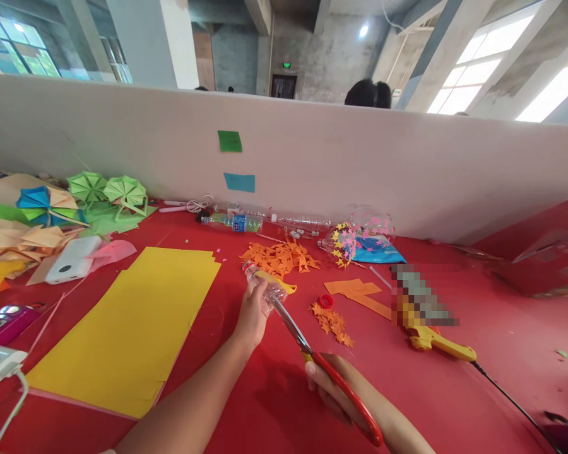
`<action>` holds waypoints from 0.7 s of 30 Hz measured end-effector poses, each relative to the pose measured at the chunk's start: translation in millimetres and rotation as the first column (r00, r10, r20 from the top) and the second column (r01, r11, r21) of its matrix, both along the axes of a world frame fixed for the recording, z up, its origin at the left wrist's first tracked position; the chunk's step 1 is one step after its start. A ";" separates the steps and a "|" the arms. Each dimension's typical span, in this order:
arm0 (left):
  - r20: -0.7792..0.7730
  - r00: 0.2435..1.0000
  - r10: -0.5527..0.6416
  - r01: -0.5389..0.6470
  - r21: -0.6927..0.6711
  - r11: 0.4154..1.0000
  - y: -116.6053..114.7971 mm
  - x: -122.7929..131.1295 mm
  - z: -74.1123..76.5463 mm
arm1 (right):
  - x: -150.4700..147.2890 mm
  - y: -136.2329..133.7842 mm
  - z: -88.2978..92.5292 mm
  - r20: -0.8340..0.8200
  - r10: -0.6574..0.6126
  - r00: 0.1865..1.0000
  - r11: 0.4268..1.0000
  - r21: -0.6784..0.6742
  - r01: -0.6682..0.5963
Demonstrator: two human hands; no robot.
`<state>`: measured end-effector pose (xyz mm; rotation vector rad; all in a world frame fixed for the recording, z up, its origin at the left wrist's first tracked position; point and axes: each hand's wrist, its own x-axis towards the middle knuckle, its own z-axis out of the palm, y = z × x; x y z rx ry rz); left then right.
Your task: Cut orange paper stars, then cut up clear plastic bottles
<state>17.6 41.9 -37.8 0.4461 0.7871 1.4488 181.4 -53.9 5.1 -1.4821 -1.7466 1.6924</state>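
Note:
My left hand [254,309] is wrapped round a clear plastic bottle [275,291] that has a yellow strip along it. My right hand [336,384] grips red-handled scissors [291,325], and their blades reach up to the bottle's near end. Whether the blades have entered the plastic I cannot tell. Just beyond the bottle lies a heap of orange paper cut-outs [284,257]. Small orange paper stars [332,323] and a red ring [326,301] rest to the right of the scissors.
Yellow sheets [127,328] lie at left, near green paper fans [125,189] and a white device [73,260]. Along the white partition [284,151] are plastic bottles [239,222] and star-covered clear pieces [343,244]. A yellow glue gun [435,340] with a cord lies at right.

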 end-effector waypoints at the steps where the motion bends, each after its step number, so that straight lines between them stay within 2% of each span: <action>1: -0.004 1.000 -0.003 0.003 0.004 1.000 -0.2 0.2 0.2 | -0.1 -0.1 0.4 0.011 0.001 1.000 1.000 -0.001 -0.001; 14: -0.035 0.999 -0.022 0.022 0.005 1.000 -1.9 3.0 1.1 | -1.1 -2.1 -1.7 0.002 -0.012 1.000 1.000 -0.008 0.012; 21: -0.077 0.997 0.009 -0.012 -0.031 0.999 -1.1 0.8 0.6 | -6.8 -1.0 -1.0 0.072 -0.067 0.995 0.998 0.000 0.068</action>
